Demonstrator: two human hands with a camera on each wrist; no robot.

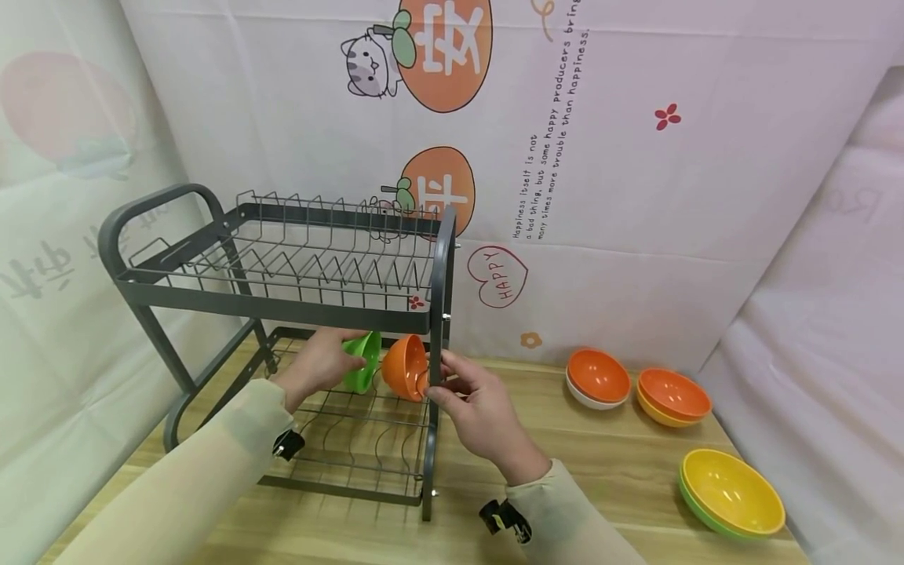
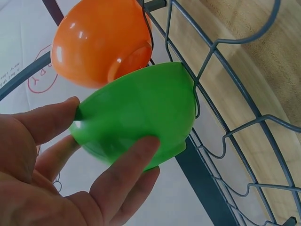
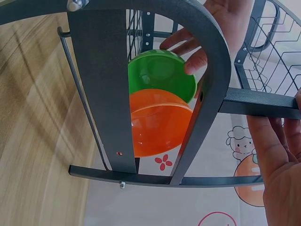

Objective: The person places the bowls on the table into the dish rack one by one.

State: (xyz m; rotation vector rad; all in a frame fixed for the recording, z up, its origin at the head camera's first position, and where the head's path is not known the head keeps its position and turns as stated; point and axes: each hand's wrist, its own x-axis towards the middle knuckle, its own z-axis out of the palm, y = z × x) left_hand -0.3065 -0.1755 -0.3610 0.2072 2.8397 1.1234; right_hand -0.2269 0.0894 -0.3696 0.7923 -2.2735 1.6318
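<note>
My left hand [image 1: 321, 365] reaches into the lower tier of a dark grey two-tier dish rack [image 1: 304, 310]. Its thumb and fingers hold a green bowl [image 2: 136, 113] by the rim and outer side. The bowl stands tipped on its side, against the wires of the lower shelf. Right beside it an orange bowl [image 1: 404, 369], likewise on its side, leans near the rack's right end. My right hand [image 1: 483, 408] grips the rack's right-hand upright, its thumb in front and fingers behind. Part of that hand [image 3: 287, 160] shows in the right wrist view, around the dark bar.
On the wooden table [image 1: 551, 455] to the right are stacked bowls: orange over white [image 1: 599, 377], orange over yellow [image 1: 673, 395], and yellow over green [image 1: 734, 493]. The rack's upper wire tier [image 1: 318, 259] overhangs the left hand. A printed cloth [image 1: 600, 157] hangs behind.
</note>
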